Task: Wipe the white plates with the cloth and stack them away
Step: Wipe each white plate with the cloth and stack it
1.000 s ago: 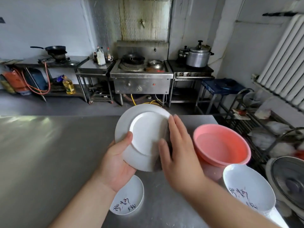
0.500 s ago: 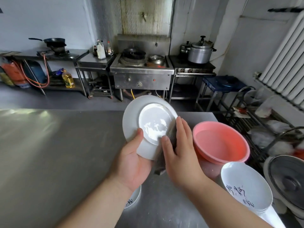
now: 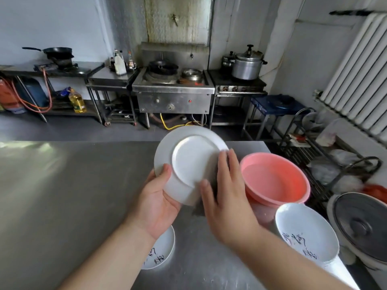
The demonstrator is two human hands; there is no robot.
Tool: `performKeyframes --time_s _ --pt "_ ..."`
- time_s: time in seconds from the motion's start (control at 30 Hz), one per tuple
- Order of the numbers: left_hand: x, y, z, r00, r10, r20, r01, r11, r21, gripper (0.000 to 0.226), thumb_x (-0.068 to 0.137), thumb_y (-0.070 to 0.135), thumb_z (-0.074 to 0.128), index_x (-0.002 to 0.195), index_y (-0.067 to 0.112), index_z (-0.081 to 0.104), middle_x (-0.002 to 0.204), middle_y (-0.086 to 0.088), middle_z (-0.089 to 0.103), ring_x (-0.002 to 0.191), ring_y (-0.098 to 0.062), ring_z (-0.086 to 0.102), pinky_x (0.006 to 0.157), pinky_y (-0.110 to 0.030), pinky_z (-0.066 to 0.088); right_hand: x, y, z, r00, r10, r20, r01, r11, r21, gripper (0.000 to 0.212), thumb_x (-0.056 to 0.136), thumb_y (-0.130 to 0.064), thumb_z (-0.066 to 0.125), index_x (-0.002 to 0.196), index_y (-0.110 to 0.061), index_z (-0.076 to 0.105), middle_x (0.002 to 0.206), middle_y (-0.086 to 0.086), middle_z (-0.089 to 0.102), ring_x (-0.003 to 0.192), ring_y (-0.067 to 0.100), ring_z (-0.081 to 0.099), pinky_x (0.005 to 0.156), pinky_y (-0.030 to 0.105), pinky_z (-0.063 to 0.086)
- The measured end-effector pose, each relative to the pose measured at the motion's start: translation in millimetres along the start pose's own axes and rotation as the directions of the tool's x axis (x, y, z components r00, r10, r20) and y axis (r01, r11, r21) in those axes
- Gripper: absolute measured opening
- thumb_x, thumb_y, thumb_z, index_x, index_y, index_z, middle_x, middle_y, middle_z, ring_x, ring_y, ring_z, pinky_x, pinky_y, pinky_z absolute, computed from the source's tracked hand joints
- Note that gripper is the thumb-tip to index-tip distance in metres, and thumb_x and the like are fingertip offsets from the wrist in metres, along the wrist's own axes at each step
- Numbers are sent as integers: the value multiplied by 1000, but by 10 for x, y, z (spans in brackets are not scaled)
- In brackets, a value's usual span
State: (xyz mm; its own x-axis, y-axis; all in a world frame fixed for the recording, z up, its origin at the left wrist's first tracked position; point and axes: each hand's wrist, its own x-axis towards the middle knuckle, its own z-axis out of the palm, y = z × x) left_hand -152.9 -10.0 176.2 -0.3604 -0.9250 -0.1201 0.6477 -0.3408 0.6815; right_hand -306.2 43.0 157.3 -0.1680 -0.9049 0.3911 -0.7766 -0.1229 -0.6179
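A plain white plate [image 3: 184,162] is held up tilted over the steel table [image 3: 62,195]. My left hand [image 3: 156,203] grips its lower left rim, thumb on the face. My right hand [image 3: 225,197] presses a dark grey cloth [image 3: 199,208] against the plate's right side with straight fingers; most of the cloth is hidden under the palm. A white plate with black writing [image 3: 161,251] lies on the table below my left wrist. A stack of white plates with writing [image 3: 303,233] stands at the right.
A pink plastic basin [image 3: 276,181] sits on the table right of the held plate. A round metal lid [image 3: 362,225] and a wire rack [image 3: 326,155] stand off the table's right edge. Stoves and pots line the far wall.
The plate has turned in my left hand and tilted a little. My right hand with the cloth has slid along the plate's right side.
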Motion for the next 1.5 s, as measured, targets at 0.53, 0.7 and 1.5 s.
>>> performKeyframes --time_s 0.53,0.7,1.5 --pt "115 -116 -8 992 -69 102 70 998 -3 49 102 27 52 148 11 58 146 -17 61 136 -36 59 104 -53 54 486 172 -152 977 128 -169 -77 957 278 53 106 -19 57 157 -18 44 162 -7 42 150 0 33 125 28 26" --pt "153 -43 -28 996 -83 36 83 996 16 46 100 31 51 137 9 66 133 -16 71 119 -29 71 82 -40 63 326 99 -62 993 34 -109 -20 992 125 56 108 -26 50 159 -9 37 169 3 31 157 20 27 129 42 21" --pt "315 -1384 720 930 -341 135 343 939 14 46 100 28 55 141 10 64 139 -15 68 125 -32 67 86 -46 63 -111 1407 -1178 938 317 -139 -300 945 130 29 109 -40 39 131 -51 55 126 -53 49 121 -28 42 98 -4 29"
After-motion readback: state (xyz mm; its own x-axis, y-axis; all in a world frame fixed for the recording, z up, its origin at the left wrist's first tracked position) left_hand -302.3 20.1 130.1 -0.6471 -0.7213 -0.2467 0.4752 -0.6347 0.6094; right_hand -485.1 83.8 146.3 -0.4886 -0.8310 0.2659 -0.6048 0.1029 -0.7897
